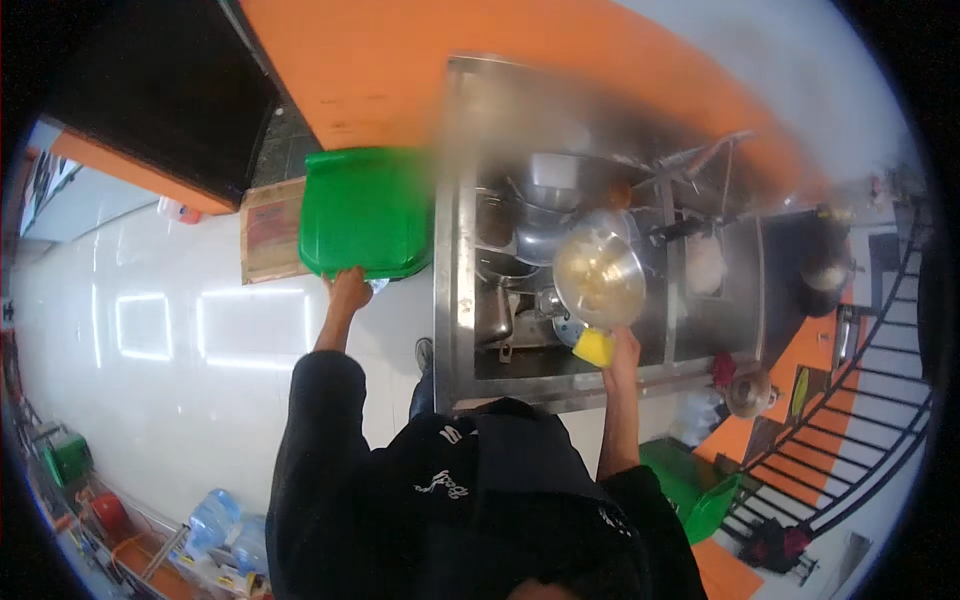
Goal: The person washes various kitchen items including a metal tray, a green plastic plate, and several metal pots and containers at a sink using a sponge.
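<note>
To the left of the sink, my left hand [349,290] has its fingers curled over the near edge of a green bin lid [365,215]. Something whitish shows just under that edge. My right hand [625,352] is over the sink [454,300], closed on a yellow sponge [594,347] and the near rim of a shiny metal bowl [636,280]. The bowl is tilted, and its inside looks yellowish. Below and behind it, metal pots [493,313] and a pan [540,240] crowd the basin.
A faucet [690,160] rises at the sink's back right. Flattened cardboard [262,240] lies by the green bin. Black railings [860,410] and another green bin [690,490] are on the right. Water jugs [213,520] stand at the lower left.
</note>
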Motion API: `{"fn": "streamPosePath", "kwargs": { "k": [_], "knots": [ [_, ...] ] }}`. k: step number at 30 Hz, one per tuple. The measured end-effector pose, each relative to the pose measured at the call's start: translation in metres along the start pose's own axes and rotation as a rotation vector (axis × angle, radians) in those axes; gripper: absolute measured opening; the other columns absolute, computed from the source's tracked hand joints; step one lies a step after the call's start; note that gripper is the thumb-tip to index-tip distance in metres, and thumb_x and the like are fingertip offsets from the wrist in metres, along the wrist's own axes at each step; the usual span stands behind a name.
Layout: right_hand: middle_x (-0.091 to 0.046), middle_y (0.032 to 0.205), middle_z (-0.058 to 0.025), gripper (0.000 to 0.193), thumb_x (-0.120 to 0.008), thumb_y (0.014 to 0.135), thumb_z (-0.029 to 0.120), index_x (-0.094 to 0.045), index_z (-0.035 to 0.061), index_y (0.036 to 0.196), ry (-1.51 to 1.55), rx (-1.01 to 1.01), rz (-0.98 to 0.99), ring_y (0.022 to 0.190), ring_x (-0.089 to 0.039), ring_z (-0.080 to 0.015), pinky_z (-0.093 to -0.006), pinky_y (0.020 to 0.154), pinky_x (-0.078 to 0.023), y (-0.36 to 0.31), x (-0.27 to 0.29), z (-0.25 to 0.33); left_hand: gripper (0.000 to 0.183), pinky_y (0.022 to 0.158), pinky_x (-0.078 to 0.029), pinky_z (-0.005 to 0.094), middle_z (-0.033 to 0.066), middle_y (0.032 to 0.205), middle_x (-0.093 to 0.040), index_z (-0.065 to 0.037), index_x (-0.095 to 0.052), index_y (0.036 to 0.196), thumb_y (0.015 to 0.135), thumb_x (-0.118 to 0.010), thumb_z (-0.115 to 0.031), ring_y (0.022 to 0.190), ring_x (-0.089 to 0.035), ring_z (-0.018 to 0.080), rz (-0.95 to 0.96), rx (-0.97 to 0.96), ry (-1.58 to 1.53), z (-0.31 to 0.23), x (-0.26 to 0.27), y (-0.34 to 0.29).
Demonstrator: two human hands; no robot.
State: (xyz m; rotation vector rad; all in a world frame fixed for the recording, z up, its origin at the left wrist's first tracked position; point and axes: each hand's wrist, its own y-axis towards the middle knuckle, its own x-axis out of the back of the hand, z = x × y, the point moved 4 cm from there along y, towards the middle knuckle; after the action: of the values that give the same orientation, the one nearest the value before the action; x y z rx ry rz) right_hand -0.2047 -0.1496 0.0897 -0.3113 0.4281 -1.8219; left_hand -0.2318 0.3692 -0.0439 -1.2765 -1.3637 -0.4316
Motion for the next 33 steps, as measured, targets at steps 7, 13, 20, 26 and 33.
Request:
{"fn": "streamPosePath", "kwargs": {
  "k": [7,13,20,26,33],
  "knots": [
    [-0.058,0.085,-0.0075,0.019,-0.054,0.084,0.016,-0.056,0.0013,0.096,0.15,-0.074,0.017,0.074,-0.061,-0.019,-0.0335,0.065,-0.051,0.089,-0.023,-0.014,0.029,0.089,-0.043,0.0403,0.0156,0.104,-0.063,-0.005,-0.059,0.107,0.079,-0.049,-0.01,0.1,-0.059,0.0316,-0.283,-0.013,-0.639,-0.027,0.006,-0.071],
    [-0.059,0.081,-0.0083,0.018,-0.054,0.08,0.018,-0.058,0.0019,0.087,0.274,-0.035,0.064,0.07,-0.059,-0.0187,-0.0333,0.062,-0.049,0.182,-0.049,-0.01,0.027,0.089,-0.044,0.0349,0.0156,0.102,-0.063,0.0,-0.06,0.104,0.08,-0.049,-0.006,0.099,-0.059,0.0295,-0.412,-0.034,-0.631,-0.099,0.023,-0.13],
    [-0.056,0.075,-0.0069,0.017,-0.052,0.08,0.019,-0.056,0.0026,0.077,0.238,-0.004,-0.132,0.066,-0.056,-0.019,-0.0342,0.059,-0.045,0.243,-0.039,-0.011,0.027,0.089,-0.044,0.0351,0.0158,0.103,-0.062,0.001,-0.059,0.105,0.081,-0.047,-0.003,0.101,-0.058,0.0265,-0.411,0.067,-0.741,-0.154,-0.01,-0.188],
    [-0.059,0.072,-0.0087,0.034,-0.057,0.081,0.03,-0.059,-0.0032,0.072,0.056,0.16,-0.317,0.065,-0.058,-0.0197,-0.0351,0.06,-0.046,0.298,-0.007,-0.012,0.026,0.089,-0.043,0.0345,0.0147,0.104,-0.061,0.003,-0.057,0.105,0.083,-0.045,-0.003,0.102,-0.057,0.0252,-0.472,0.187,-0.845,-0.199,-0.02,-0.213],
    [-0.062,0.083,-0.0105,0.031,-0.059,0.082,0.026,-0.061,-0.0047,0.085,-0.006,0.078,-0.175,0.073,-0.059,-0.0184,-0.0341,0.066,-0.047,0.274,-0.007,0.004,0.023,0.09,-0.043,0.0321,0.0142,0.104,-0.06,0.003,-0.056,0.106,0.086,-0.046,-0.001,0.102,-0.057,0.0228,-0.423,0.245,-0.882,-0.233,-0.033,-0.211]
  ]
}}
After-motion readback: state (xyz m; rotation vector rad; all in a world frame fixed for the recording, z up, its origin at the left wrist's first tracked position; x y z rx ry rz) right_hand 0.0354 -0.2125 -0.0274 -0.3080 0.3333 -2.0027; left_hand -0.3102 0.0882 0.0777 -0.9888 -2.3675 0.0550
